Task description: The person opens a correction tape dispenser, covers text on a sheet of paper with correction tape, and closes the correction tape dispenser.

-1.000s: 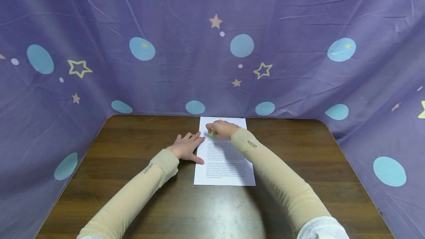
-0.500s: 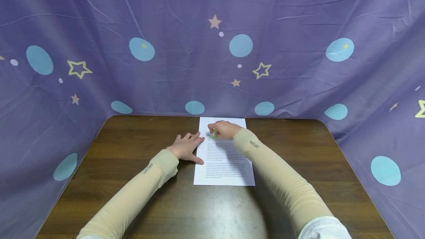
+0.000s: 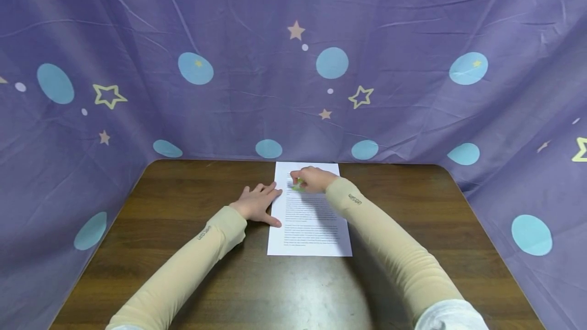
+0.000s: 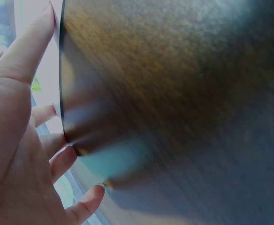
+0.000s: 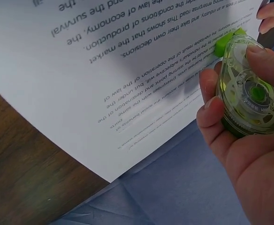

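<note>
The correction tape dispenser (image 5: pixel 252 89) is in the right hand (image 5: pixel 249 164), as the right wrist view shows: the thumb lies on its clear casing and the other fingers curl round the far side, gripping it. A green hub shows inside the casing, and its bright green tip is at the printed sheet (image 5: pixel 71 89), among lines of text that read upside down from here. Some words near the sheet's corner look broken or faint. Below the sheet are the brown wooden table (image 5: pixel 38 150) and the violet curtain (image 5: pixel 174 183). In the head view, the sheet lies flat near the table's far edge, and the dispenser is over its upper left part, mostly hidden by the right hand that pinches it. The left hand (image 3: pixel 258 203) rests with fingers spread wide on the sheet's left edge, the thumb lower down. Both forearms wear beige sleeves (image 3: pixel 390 248), and the right arm's shadow crosses the text. The curtain, with blue ovals and stars, rises behind. In the left wrist view, the left thumb reaches onto the white sheet, the fingers are splayed along its edge, a speck of green shows past the palm, and the glossy tabletop fills the right side.
</note>
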Motion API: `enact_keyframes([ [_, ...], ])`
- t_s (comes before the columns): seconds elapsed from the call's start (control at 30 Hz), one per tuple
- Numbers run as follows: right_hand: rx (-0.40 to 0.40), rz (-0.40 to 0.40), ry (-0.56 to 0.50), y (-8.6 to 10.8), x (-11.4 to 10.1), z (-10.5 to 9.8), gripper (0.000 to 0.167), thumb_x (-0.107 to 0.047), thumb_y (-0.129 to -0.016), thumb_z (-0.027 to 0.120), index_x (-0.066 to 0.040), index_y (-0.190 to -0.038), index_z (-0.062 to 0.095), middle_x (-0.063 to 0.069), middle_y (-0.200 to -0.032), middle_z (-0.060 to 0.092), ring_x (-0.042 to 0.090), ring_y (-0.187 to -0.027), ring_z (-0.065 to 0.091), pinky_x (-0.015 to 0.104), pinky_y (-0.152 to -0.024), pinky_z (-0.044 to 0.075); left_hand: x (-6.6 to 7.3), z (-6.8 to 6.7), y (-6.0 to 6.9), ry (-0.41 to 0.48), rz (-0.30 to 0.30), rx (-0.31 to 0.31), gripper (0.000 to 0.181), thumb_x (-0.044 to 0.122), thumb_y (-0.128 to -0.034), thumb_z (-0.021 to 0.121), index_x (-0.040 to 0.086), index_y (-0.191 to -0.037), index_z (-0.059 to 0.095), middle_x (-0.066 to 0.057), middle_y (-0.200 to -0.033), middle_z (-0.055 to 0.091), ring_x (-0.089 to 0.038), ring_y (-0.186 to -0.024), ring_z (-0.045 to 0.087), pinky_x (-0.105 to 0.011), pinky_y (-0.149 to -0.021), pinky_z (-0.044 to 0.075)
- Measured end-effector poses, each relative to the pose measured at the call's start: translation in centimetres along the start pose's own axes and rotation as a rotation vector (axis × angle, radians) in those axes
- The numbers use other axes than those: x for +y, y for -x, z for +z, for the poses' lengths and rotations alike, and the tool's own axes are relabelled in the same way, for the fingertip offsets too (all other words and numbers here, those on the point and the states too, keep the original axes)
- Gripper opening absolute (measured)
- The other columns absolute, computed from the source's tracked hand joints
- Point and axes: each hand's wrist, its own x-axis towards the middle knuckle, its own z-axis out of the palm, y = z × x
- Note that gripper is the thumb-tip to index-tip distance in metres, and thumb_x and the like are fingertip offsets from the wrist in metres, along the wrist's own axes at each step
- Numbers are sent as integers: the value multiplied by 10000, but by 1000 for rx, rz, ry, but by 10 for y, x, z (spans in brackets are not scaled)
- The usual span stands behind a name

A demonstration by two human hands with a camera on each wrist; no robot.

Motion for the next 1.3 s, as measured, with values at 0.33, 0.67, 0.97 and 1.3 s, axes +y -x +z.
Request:
enact_keyframes([
  [0.33, -18, 24, 5, 4, 2, -3, 168, 19, -986, 636, -86, -1117, 644, 83, -1051, 724, 194, -914, 636, 390, -883, 532, 2, -4, 3, -8, -5, 7, 1065, 611, -836, 805, 83, -1632, 332, -194, -1720, 185, -477, -1540, 222, -742, -1157, 172],
  [0.67, 9, -18, 14, 7, 9, -1, 156, 33, -964, 649, -72, -1081, 652, 52, -982, 711, 186, -879, 615, 382, -878, 524, -5, 6, -7, -2, -9, 3, 1095, 634, -820, 804, 110, -1646, 312, -168, -1731, 161, -459, -1551, 200, -737, -1166, 145],
  [0.97, 1, 3, 10, 10, 12, -1, 151, 27, -975, 643, -82, -1080, 654, 34, -974, 701, 176, -880, 602, 384, -883, 520, -3, 0, -4, 2, -21, -17, 1082, 631, -835, 793, 104, -1646, 307, -175, -1731, 152, -478, -1553, 183, -736, -1171, 144],
  [1.3, 25, -11, 2, 17, 13, -4, 177, 73, -938, 637, -65, -1048, 656, 66, -954, 712, 181, -841, 605, 381, -843, 524, -2, -1, -1, 9, -13, -2, 1079, 625, -831, 801, 92, -1638, 322, -183, -1726, 171, -485, -1546, 200, -738, -1167, 153],
])
